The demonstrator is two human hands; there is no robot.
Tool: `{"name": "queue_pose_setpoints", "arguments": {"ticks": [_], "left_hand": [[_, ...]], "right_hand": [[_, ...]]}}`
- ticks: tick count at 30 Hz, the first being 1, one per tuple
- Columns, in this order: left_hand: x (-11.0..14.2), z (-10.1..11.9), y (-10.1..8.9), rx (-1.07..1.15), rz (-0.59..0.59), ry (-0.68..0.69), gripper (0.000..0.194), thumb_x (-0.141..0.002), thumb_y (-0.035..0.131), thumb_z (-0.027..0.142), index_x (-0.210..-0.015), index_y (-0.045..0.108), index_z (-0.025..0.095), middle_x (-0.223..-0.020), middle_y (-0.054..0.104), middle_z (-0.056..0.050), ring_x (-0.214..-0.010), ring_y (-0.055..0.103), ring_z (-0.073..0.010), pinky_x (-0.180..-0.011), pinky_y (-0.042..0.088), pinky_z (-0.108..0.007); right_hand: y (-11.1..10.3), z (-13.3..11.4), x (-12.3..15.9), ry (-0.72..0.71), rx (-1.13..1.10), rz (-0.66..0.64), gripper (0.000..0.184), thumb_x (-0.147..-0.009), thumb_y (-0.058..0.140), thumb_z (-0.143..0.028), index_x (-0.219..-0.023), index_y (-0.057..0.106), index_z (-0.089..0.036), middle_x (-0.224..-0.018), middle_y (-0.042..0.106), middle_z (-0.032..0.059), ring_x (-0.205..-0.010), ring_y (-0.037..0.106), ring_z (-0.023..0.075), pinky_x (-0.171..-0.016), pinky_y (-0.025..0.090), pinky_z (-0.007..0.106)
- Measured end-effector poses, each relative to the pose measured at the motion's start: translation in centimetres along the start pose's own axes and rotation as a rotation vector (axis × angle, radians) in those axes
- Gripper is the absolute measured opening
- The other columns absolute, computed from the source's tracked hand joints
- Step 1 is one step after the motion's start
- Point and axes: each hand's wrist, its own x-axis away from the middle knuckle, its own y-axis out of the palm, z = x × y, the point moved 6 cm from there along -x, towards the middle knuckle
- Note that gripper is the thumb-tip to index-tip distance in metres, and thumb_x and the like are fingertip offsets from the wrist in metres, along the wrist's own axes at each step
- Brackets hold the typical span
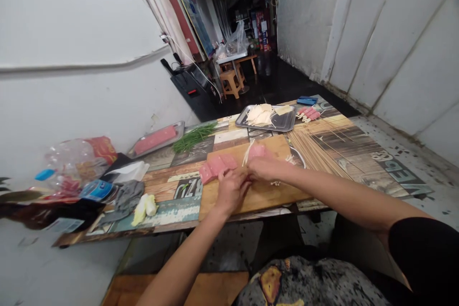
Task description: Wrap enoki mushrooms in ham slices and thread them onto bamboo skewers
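My left hand (232, 188) and my right hand (264, 169) meet low over a wooden cutting board (251, 204), fingers closed together. Whatever lies between the fingertips is hidden. Overlapping pink meat slices (218, 166) lie on the board, just beyond my left hand. Another pink slice (258, 150) shows behind my right hand, with thin white enoki mushrooms (248, 152) beside it. More enoki ends (291, 158) stick out past my right forearm. Many thin wooden skewers (317, 150) lie fanned out to the right of the board.
A metal tray (284, 125) with enoki stands at the back, beside rolled pink skewers (310, 114) and a blue object (307, 100). Left are green chives (195, 137), a tray of pink meat (156, 138), a grey cloth (128, 199), pale leaves (145, 208) and bottles.
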Motion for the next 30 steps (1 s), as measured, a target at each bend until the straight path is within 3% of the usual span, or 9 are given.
{"name": "queue_pose_setpoints", "arguments": {"ticks": [2,4,7,10,13,17,21,24,30], "left_hand": [[0.5,0.1,0.0,-0.02,0.073,0.022,0.014,-0.088,0.059,0.026,-0.097,0.069,0.023,-0.097,0.072,-0.003,-0.092,0.062,-0.0204,-0.096,0.03,-0.043],[0.7,0.1,0.3,-0.026,0.078,0.039,0.016,-0.09,0.055,0.028,-0.094,0.07,0.023,-0.094,0.073,-0.002,-0.087,0.062,-0.0189,-0.094,0.03,-0.042],[0.6,-0.1,0.6,-0.005,0.033,0.037,0.019,-0.092,0.053,0.031,-0.099,0.07,0.028,-0.094,0.073,0.0,-0.084,0.06,-0.0175,-0.089,0.032,-0.04],[0.4,0.0,0.5,0.044,0.032,0.01,0.022,-0.092,0.051,0.03,-0.108,0.067,0.032,-0.097,0.072,0.002,-0.085,0.059,-0.016,-0.086,0.033,-0.036],[0.3,0.6,0.4,0.04,0.065,-0.001,0.021,-0.092,0.051,0.029,-0.107,0.067,0.031,-0.093,0.072,0.002,-0.082,0.058,-0.016,-0.083,0.034,-0.035],[0.1,1.8,0.5,-0.016,0.109,0.028,0.021,-0.092,0.052,0.028,-0.106,0.068,0.026,-0.089,0.072,-0.001,-0.078,0.057,-0.0164,-0.082,0.034,-0.035],[0.1,2.5,0.4,-0.049,0.153,0.033,0.022,-0.092,0.053,0.029,-0.106,0.068,0.024,-0.091,0.072,-0.003,-0.08,0.058,-0.0172,-0.082,0.035,-0.035],[0.2,2.5,0.4,-0.027,0.159,0.011,0.021,-0.091,0.053,0.029,-0.105,0.069,0.024,-0.089,0.072,-0.002,-0.077,0.058,-0.0171,-0.079,0.036,-0.035],[0.0,1.9,0.7,0.032,0.136,-0.028,0.02,-0.09,0.055,0.031,-0.102,0.07,0.025,-0.092,0.073,-0.001,-0.078,0.059,-0.0176,-0.077,0.036,-0.035]], "right_hand": [[-0.2,0.0,-0.1,-0.018,0.054,-0.063,0.019,-0.085,0.057,-0.018,-0.078,0.071,-0.009,-0.078,0.068,0.0092,-0.067,0.056,0.0145,-0.059,0.035,0.024],[-0.6,-0.1,0.5,-0.023,0.056,-0.048,0.019,-0.086,0.055,-0.019,-0.083,0.071,-0.009,-0.08,0.068,0.0094,-0.069,0.056,0.0152,-0.06,0.036,0.024],[-1.9,0.4,3.6,0.025,0.0,0.164,0.019,-0.087,0.056,-0.024,-0.092,0.07,-0.013,-0.091,0.068,0.0094,-0.082,0.058,0.018,-0.073,0.04,0.026],[-2.2,2.2,9.4,0.248,0.047,0.36,0.02,-0.089,0.053,-0.026,-0.091,0.069,-0.014,-0.092,0.065,0.0107,-0.091,0.057,0.021,-0.081,0.041,0.03],[-0.6,3.8,15.1,0.474,0.129,0.368,0.019,-0.088,0.053,-0.024,-0.097,0.067,-0.014,-0.092,0.063,0.011,-0.091,0.055,0.0236,-0.081,0.041,0.033],[2.2,4.6,18.8,0.558,0.128,0.328,0.022,-0.09,0.049,-0.023,-0.106,0.062,-0.014,-0.093,0.064,0.0099,-0.09,0.057,0.0235,-0.078,0.042,0.032],[3.4,5.0,19.4,0.545,-0.02,0.394,0.029,-0.096,0.036,-0.023,-0.103,0.063,-0.018,-0.084,0.062,0.0059,-0.079,0.058,0.018,-0.069,0.043,0.027],[3.4,4.6,19.9,0.448,-0.128,0.491,0.033,-0.097,0.031,-0.025,-0.097,0.064,-0.018,-0.079,0.059,0.0049,-0.074,0.057,0.0164,-0.065,0.044,0.026],[2.1,1.2,21.3,0.223,-0.226,0.699,0.029,-0.096,0.035,-0.02,-0.109,0.061,-0.02,-0.087,0.061,0.0067,-0.079,0.059,0.0149,-0.069,0.048,0.025]]}}
